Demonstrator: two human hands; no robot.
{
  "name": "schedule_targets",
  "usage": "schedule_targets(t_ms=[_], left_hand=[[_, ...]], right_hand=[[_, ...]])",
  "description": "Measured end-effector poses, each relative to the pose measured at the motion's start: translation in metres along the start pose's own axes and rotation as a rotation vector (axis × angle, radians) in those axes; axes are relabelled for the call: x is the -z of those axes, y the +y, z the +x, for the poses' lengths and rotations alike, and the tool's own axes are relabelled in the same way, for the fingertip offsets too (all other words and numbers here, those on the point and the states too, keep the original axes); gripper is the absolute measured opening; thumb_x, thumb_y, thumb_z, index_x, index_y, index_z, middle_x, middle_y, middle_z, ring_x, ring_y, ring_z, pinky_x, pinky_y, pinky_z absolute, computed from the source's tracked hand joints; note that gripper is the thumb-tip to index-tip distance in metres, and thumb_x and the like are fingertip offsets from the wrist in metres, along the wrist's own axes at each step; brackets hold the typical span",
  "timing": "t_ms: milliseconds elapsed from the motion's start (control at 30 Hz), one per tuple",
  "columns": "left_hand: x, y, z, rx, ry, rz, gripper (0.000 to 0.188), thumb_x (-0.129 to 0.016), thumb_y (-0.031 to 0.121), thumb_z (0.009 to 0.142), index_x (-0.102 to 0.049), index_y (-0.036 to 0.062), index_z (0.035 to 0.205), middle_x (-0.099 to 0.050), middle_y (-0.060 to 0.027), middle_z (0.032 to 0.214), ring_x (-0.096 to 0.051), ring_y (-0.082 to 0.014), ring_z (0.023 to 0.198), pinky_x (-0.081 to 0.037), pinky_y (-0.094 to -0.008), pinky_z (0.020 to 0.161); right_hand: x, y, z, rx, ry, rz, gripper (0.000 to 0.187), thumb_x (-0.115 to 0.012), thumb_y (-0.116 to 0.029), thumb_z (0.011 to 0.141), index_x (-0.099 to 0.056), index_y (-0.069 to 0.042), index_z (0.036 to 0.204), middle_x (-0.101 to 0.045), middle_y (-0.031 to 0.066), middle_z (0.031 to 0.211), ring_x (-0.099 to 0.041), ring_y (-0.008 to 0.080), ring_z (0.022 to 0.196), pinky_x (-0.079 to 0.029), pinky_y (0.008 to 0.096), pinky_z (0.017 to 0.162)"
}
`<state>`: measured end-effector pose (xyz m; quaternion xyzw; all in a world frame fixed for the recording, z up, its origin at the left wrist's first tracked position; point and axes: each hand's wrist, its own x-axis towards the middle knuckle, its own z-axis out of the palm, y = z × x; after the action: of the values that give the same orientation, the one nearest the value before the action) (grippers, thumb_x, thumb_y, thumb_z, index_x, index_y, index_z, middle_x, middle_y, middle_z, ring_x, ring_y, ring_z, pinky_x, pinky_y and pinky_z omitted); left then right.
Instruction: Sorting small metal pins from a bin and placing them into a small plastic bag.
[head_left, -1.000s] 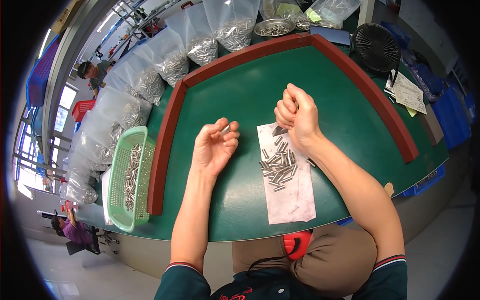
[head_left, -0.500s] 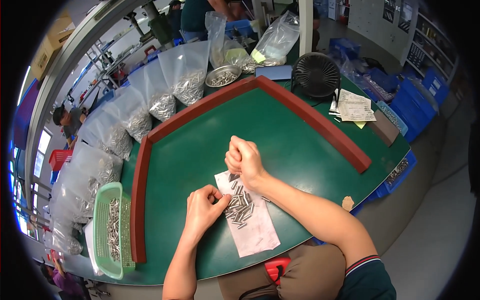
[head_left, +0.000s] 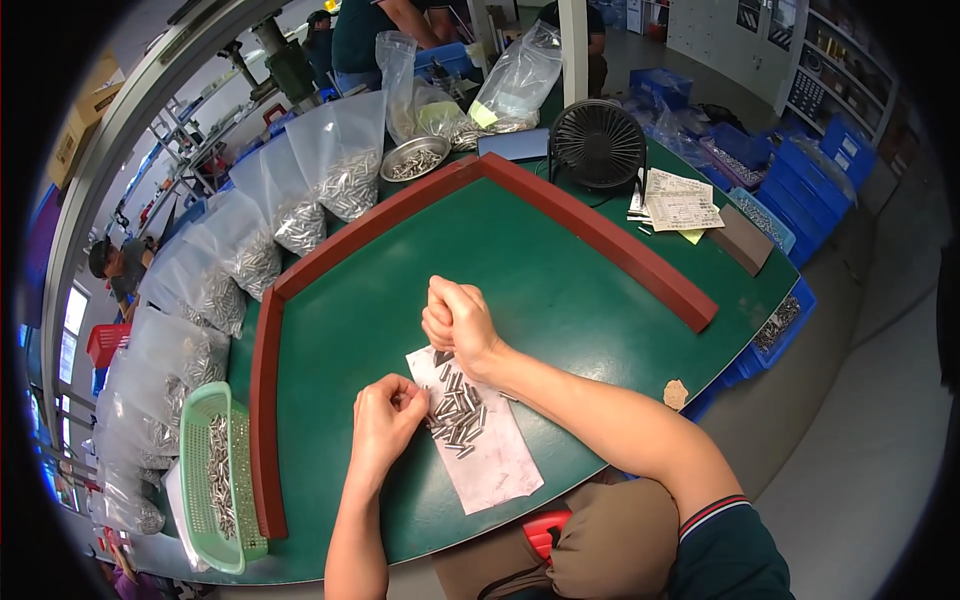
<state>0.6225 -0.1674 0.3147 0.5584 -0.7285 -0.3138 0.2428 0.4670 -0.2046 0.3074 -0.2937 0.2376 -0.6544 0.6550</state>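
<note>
Short metal pins (head_left: 460,415) lie in a loose pile on a stained whitish sheet (head_left: 503,465), which rests on the green tabletop (head_left: 350,320). At the pile's left edge is my left hand (head_left: 388,415), its thumb and fingers pinched together. Whatever that pinch holds is too small or hidden to make out. Above the sheet's far end my right hand (head_left: 462,320) is curled into a fist. Its contents, if any, are hidden by the fingers. A dark piece (head_left: 443,357) shows just beneath this fist.
A reddish-brown raised border (head_left: 370,222) frames the work area. Left of it stand a green basket (head_left: 193,470) of pins and several clear bags (head_left: 350,170) of metal parts. Beyond it are a metal bowl (head_left: 415,160), a black fan (head_left: 597,145) and papers (head_left: 680,205).
The whole view has shifted, so the table and its contents appear farther left. Both hands keep nearly the same pose and place relative to the pile.
</note>
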Motion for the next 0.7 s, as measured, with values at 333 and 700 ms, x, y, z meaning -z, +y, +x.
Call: schedule_targets(t_ms=[333,700], left_hand=[[0.010,-0.025,0.018,0.225,-0.277,-1.164,0.011,-0.060,0.012,0.082,-0.056,0.0045,0.090,-0.053,-0.0019,0.079,-0.033,-0.0024,0.053,-0.027,-0.0166,0.047],[0.010,-0.035,0.019,0.197,-0.319,-1.215,0.013,-0.058,0.010,0.084,-0.056,0.0011,0.093,-0.056,-0.0044,0.080,-0.035,-0.0036,0.054,-0.029,-0.0176,0.048]], right_hand=[[0.000,-0.001,0.001,-0.026,0.005,-0.002,0.042,-0.034,-0.028,0.092,-0.028,-0.013,0.053,-0.023,-0.0021,0.039,-0.016,0.0082,0.034,-0.015,0.0240,0.034],[-0.001,0.001,0.001,-0.006,0.000,0.000,0.041,-0.035,-0.025,0.091,-0.027,-0.012,0.053,-0.024,-0.0025,0.040,-0.016,0.0070,0.033,-0.014,0.0239,0.033]])
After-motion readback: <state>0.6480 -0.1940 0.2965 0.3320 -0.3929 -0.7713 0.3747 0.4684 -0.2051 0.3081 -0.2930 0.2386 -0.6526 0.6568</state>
